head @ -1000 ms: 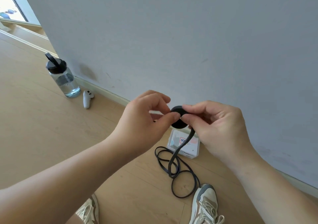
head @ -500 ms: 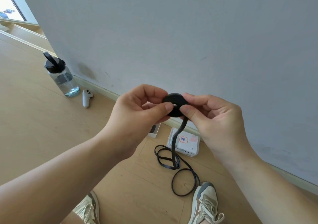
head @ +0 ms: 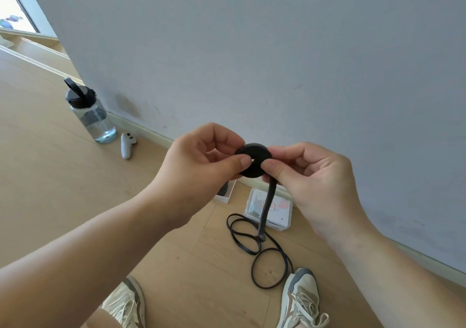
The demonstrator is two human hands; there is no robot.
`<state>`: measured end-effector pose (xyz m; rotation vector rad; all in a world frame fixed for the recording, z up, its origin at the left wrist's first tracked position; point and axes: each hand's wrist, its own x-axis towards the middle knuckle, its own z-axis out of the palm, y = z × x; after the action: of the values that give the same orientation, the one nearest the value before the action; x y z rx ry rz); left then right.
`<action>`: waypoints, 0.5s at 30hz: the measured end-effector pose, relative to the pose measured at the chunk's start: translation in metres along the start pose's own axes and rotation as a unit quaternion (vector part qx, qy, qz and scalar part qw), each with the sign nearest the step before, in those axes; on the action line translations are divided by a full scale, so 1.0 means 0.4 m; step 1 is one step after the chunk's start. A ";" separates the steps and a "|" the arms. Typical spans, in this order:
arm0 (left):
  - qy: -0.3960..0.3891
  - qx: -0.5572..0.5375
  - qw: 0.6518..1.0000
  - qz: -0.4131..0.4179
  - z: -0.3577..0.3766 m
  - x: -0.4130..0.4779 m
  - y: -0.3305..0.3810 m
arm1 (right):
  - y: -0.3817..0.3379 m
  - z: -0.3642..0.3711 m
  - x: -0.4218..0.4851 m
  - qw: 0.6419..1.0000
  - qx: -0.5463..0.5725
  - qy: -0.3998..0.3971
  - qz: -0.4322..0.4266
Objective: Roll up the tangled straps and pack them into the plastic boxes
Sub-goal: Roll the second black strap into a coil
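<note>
The left hand (head: 199, 166) and right hand (head: 312, 179) meet at chest height, both pinching a coil (head: 253, 161) of black strap; the left thumb and forefinger clamp its left face and rim, the right thumb and first fingers grip the right edge where the tail leaves, and the other fingers curl loosely behind. This two-sided pinch looks meant to keep the flat disc tight, one hand turning while the other feeds and holds tension. The coil is round, matte and dense, with a small pale gap at its centre.

From it the strap (head: 268, 201) hangs as a flat, thin, slightly twisted ribbon; its unrolled length lies in limp overlapping loops on the floor (head: 63, 189) between a left shoe (head: 127, 305) and a right shoe (head: 300, 300), both pale mesh with laces. Held high, the tail can run up freely, though the crossed loops may snag as they rise. Rolling is, I judge, about half done.

Just beyond the loops a lidded box (head: 277, 216) lies flat, clear plastic with a printed card showing through; to its left an open box (head: 225, 197), white-walled, holds something dark and round, half hidden by the left hand, likely a finished roll. Both lie close to the wall, within easy reach for packing.

Farther left lie a white controller (head: 126, 145), smooth and curved, and an upright clear bottle (head: 92, 116) with a black cap, partly full of water; the wall (head: 252, 50) behind is plain, matte grey; the floor is pale wood plank.
</note>
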<state>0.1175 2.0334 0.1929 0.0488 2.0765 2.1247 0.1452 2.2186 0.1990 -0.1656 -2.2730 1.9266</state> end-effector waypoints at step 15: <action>-0.015 0.044 0.999 0.015 0.016 -0.001 -0.009 | -0.001 -0.019 0.009 0.998 -0.055 0.022 -0.031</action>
<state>0.1190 2.0398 0.1896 0.1228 2.1651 2.0353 0.1432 2.2266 0.2008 -0.1457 -2.3276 1.7526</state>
